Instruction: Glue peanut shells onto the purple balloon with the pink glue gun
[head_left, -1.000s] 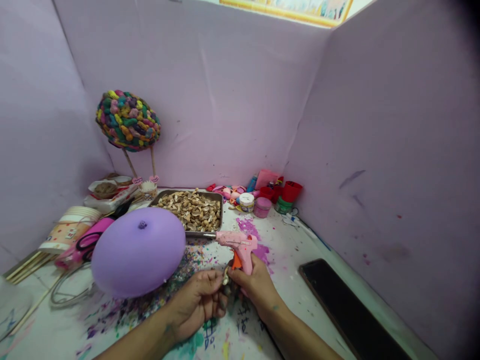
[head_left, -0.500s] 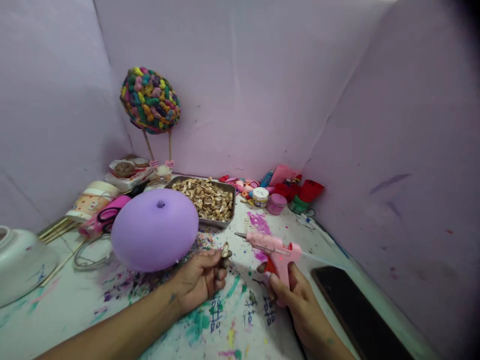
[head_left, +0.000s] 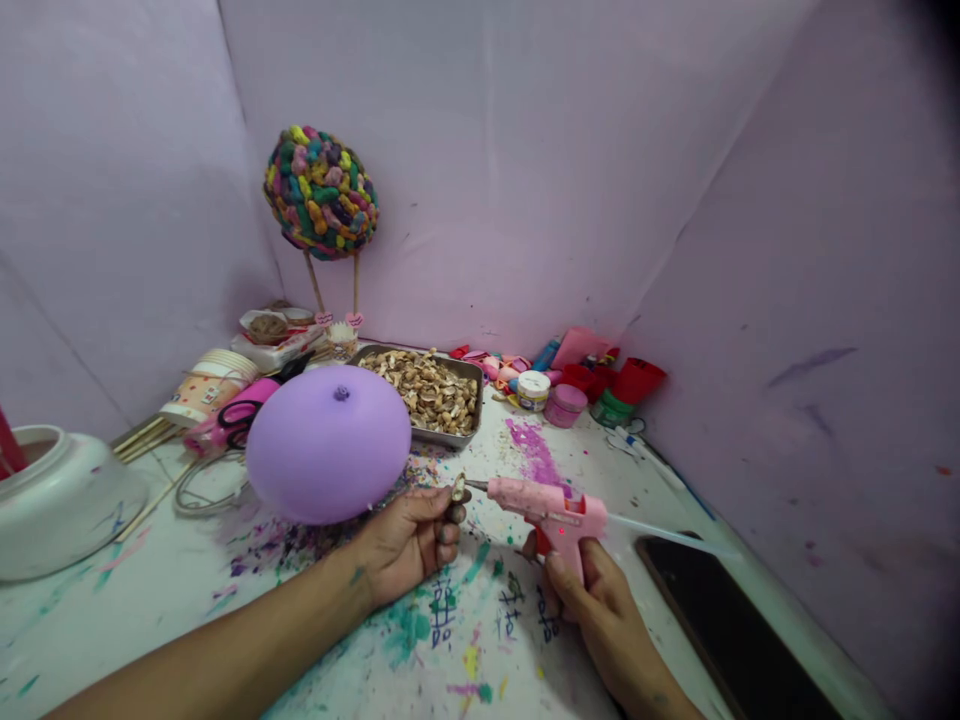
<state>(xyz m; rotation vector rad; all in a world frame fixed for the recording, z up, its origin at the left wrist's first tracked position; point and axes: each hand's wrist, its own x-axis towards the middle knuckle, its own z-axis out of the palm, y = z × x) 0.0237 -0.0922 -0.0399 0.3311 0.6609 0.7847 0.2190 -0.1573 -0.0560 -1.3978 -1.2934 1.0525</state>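
Between the thumb and fingers of my left hand [head_left: 416,545] is a peanut shell [head_left: 459,487], held up with its hollow side showing. My right hand [head_left: 589,600] grips a pink hot glue gun [head_left: 551,505] by its handle, fingers at the red trigger. The gun's metal nozzle points left and is at the shell; whether they touch I cannot tell. A clear glue stick [head_left: 660,530] sticks out of its back. Just left of the shell rests a purple balloon [head_left: 330,450], knot upward. Behind it stands a metal tray [head_left: 450,440] heaped with peanut shells [head_left: 427,390].
At the back left a multicoloured peanut-shell ball [head_left: 322,195] stands on sticks. Paper cups [head_left: 214,385], scissors [head_left: 240,425] and a white pot [head_left: 67,510] are on the left. Paint jars [head_left: 566,405] stand at the back right. A phone [head_left: 727,620] lies right of my hand.
The glue gun's nozzle has come left up to the peanut shell in my left hand. The whole view has shifted slightly, bringing more of the white pot into sight.
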